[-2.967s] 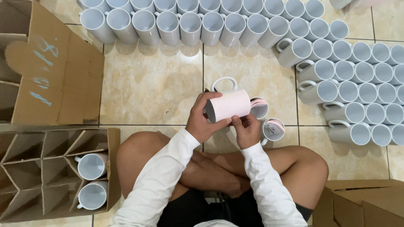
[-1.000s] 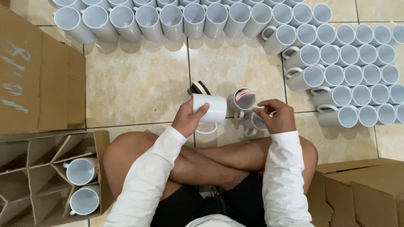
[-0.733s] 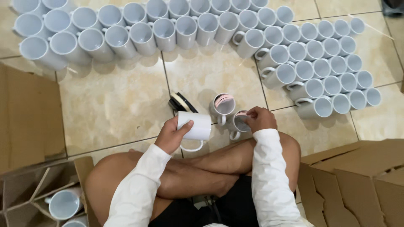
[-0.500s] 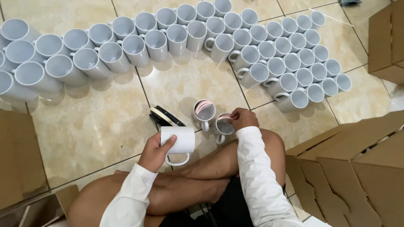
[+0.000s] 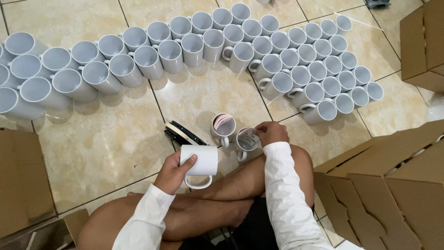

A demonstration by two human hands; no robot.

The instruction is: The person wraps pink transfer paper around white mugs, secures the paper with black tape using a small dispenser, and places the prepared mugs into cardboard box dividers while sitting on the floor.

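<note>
Left hand (image 5: 173,173) clamps white mug (image 5: 200,160) sideways. Right hand (image 5: 270,133) fingers pinch into sticker mug (image 5: 247,141). Best kept steady; lift one sticker cleanly.

White mug (image 5: 202,160), plain, glossy, in left hand (image 5: 172,173). White sleeves (image 5: 286,194). Rows of white mugs (image 5: 286,60), pale grey-white inside. Mug (image 5: 224,126) with pink roll inside; mug (image 5: 247,140) at right hand (image 5: 272,133) with grey-and-white scraps inside. Black-and-cream flat stack (image 5: 184,134). Floor (image 5: 106,143): beige mottled tiles, dark grout lines. Brown cardboard boxes (image 5: 393,185). Black shorts (image 5: 259,227).
</note>
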